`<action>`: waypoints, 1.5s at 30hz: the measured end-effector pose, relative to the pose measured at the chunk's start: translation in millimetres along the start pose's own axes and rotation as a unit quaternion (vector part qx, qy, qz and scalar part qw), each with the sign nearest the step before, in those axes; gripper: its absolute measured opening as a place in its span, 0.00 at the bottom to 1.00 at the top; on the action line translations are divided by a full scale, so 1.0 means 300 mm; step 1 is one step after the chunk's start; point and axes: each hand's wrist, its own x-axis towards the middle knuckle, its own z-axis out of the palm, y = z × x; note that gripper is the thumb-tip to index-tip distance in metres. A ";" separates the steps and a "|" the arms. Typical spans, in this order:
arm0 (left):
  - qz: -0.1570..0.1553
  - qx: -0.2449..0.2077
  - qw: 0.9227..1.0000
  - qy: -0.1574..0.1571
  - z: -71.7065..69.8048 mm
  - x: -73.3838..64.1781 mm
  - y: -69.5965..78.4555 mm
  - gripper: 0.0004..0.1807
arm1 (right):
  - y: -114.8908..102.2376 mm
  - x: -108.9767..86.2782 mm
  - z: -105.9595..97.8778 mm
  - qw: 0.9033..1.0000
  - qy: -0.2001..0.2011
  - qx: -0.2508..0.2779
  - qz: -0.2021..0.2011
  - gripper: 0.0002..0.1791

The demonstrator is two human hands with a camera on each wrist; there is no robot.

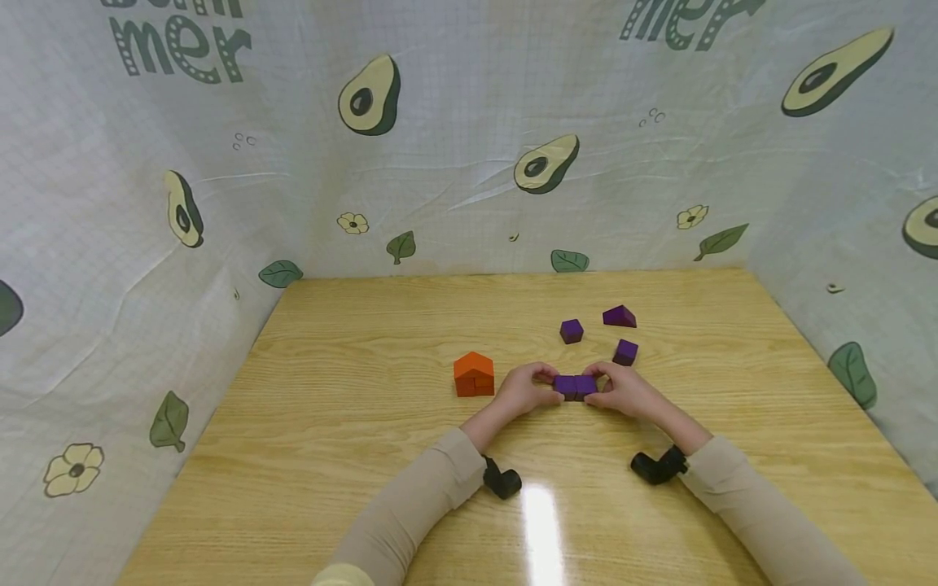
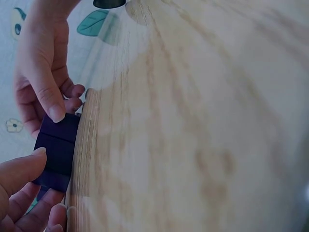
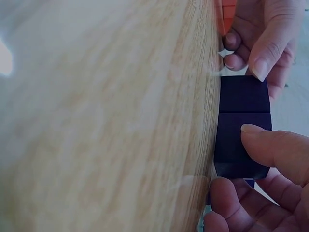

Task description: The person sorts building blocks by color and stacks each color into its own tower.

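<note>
on the bench (image 1: 366, 325), two purple blocks (image 1: 565, 387) meet side by side

the left hand (image 1: 526, 389) pinches one block, the right hand (image 1: 623, 389) the other, their faces touching. uneven pressure could skew the pair. a backward swing of the right hand might knock a purple cube (image 1: 625, 352) just behind it; a leftward slip could jar the orange blocks (image 1: 473, 374) nearby.

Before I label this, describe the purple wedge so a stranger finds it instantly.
On the wooden table, look past the right hand to a loose purple cube. The purple wedge lies behind it, farthest back; its shape slants, unlike its boxy neighbours.
</note>
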 end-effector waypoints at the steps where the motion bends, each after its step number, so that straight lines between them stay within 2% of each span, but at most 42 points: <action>1: 0.000 0.002 1.000 0.000 0.000 0.001 0.000 0.17 | -0.002 0.000 -0.001 1.000 -0.002 0.001 0.001 0.22; 8: -0.004 0.001 1.000 -0.005 -0.002 0.000 0.001 0.21 | -0.015 -0.012 -0.049 0.999 -0.021 -0.023 0.006 0.31; 10: -0.007 0.004 1.000 -0.007 -0.002 0.000 0.001 0.21 | -0.015 -0.016 -0.075 0.999 -0.002 -0.037 0.005 0.30; 15: -0.011 0.013 1.000 -0.007 -0.002 -0.001 0.003 0.22 | 0.002 -0.021 -0.142 0.993 0.095 -0.065 0.018 0.24; 18: -0.010 0.016 1.000 -0.004 -0.004 -0.003 0.002 0.21 | 0.018 -0.016 -0.174 0.989 0.122 -0.074 0.033 0.23; 23: -0.011 0.009 1.000 -0.002 -0.005 -0.004 0.003 0.20 | 0.045 0.001 -0.195 0.989 0.110 -0.092 0.042 0.24; 32: -0.011 -0.011 1.000 -0.004 -0.006 -0.010 0.008 0.19 | 0.096 0.025 -0.184 0.989 0.093 -0.093 0.071 0.24; 45: -0.008 -0.003 1.000 -0.002 -0.004 -0.007 0.006 0.18 | 0.134 0.020 -0.171 0.989 0.107 -0.073 0.075 0.25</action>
